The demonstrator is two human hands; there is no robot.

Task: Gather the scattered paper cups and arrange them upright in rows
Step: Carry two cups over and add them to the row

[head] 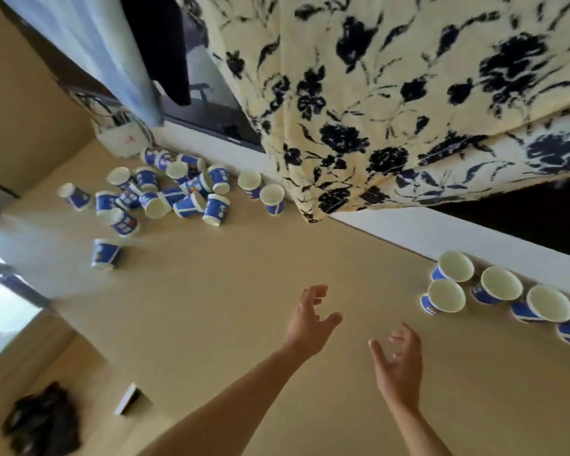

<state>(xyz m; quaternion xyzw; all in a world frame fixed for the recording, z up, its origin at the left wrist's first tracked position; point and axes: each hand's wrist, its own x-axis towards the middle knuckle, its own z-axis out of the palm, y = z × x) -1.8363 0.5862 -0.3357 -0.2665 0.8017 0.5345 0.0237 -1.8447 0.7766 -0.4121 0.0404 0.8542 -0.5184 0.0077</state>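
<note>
A heap of several blue-and-white paper cups (165, 192) lies scattered on the beige surface (227, 274) at the upper left, most on their sides, some upside down. One cup (105, 254) stands apart below the heap. Two upright cups (272, 199) stand beside the curtain's edge. At the right, several cups (446, 296) stand upright in rows along the white ledge. My left hand (311, 319) and my right hand (397, 363) hover above the bare surface between the two groups, fingers spread and loosely curved, holding nothing.
A cream curtain with dark blue flowers (392, 93) hangs over the window at the top. A white ledge (425, 232) borders the surface. A white box with wires (120, 138) sits behind the heap. A dark bundle (43, 419) and a small card (127, 398) lie lower left.
</note>
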